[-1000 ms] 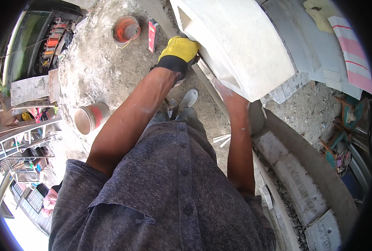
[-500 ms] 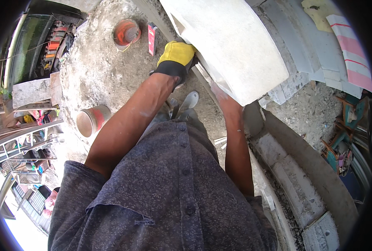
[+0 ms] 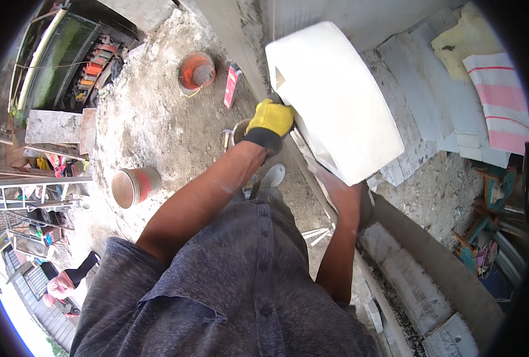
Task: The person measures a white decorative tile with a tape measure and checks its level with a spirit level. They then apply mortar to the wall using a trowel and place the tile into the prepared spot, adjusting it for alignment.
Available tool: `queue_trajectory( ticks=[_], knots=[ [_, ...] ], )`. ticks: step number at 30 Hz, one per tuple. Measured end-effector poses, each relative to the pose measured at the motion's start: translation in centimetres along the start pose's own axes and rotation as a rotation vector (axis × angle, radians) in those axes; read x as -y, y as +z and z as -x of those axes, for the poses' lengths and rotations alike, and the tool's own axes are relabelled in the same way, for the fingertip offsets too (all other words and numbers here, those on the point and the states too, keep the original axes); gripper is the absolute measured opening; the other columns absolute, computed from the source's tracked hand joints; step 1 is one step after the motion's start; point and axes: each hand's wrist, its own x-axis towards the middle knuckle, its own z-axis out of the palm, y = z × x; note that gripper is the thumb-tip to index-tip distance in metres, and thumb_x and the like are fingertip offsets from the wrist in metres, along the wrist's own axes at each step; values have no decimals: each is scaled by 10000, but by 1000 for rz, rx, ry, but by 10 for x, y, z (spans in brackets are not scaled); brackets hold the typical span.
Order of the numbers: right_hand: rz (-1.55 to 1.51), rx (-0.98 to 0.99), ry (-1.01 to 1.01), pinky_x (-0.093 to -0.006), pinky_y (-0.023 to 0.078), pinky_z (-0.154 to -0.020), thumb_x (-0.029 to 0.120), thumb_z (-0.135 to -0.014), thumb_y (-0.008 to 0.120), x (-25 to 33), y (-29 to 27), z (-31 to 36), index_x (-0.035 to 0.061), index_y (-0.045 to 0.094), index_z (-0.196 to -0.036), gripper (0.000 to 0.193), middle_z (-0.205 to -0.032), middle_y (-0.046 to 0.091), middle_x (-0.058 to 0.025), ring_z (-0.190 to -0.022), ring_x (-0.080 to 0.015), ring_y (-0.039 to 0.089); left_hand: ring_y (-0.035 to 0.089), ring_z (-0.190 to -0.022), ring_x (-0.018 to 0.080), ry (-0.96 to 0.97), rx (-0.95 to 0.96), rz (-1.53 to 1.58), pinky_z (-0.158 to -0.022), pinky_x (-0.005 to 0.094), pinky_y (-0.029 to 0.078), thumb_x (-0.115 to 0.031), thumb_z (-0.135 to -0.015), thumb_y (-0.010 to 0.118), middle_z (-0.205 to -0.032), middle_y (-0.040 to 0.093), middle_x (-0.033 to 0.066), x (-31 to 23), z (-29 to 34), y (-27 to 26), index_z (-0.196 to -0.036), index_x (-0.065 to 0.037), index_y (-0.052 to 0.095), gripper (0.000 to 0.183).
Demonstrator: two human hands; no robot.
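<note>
A large white block (image 3: 341, 101), pale and smooth with a hollow or recess showing along its left side, is tilted over a low wall. My left hand (image 3: 270, 122), in a yellow and black glove, is closed at the block's left side, its fingertips partly out of sight. At the near end my bare right hand (image 3: 338, 190) holds the block from below, with its fingers hidden by it. Beneath the block runs the wall's narrow top edge.
Laid grey blocks (image 3: 407, 268) form a low wall at the right. An orange bucket (image 3: 196, 72), a red and white packet or strip (image 3: 231, 86) and another bucket (image 3: 135, 187) stand left on rough ground. Pink-striped sheeting (image 3: 502, 101) lies far right. A person (image 3: 62, 285) is at lower left.
The white block looks smaller and lower, with more of the wall behind it showing. Both my hands have stayed on it. The whole view has shifted slightly.
</note>
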Motion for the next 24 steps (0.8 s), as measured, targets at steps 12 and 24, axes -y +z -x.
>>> queue_trajectory(
  ticks=[12,24],
  knots=[
    [513,-431,-577,-597,231,-1136,360,-852,713,164,-62,8,160,635,-1316,511,-1495,424,-184,-1383,-470,332,665,-1004,357,-124,-18,210,-854,438,544,-200,-820,686,-1044,691,177,6,-9,15,-1022,-85,730,236],
    [657,-292,-537,-623,99,-1165,496,-1028,326,150,-45,8,198,551,-1419,541,-1559,381,-95,-1453,-432,238,525,-1147,509,-702,-351,1522,-985,467,435,-514,-1001,402,-1240,567,346,-81,8,75,-1164,68,597,634]
  ],
)
